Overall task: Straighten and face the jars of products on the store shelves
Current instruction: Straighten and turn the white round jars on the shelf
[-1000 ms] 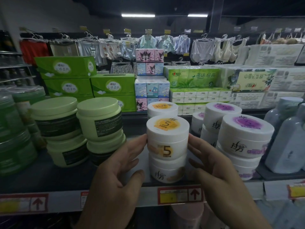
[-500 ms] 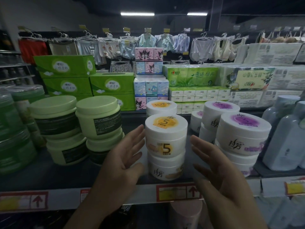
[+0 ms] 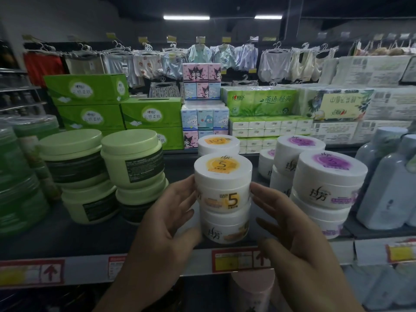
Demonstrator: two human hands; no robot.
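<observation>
Shelf [image 3: 85, 237]: L grip [image 3: 166, 226], R grip [image 3: 290, 233] against jar [image 3: 222, 185]

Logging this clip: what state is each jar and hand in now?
top orange-label jar: lidded, stacked, "5" facing front.
lower orange-label jar: upright, logo facing front.
left hand: straight fingers touching top orange-label jar.
right hand: fingertips touching top orange-label jar.
green jars: lidded, stacked in twos.

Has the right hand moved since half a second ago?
Yes: the right hand has come leftward to touch the top orange-label jar, which it stood clear of before.
</observation>
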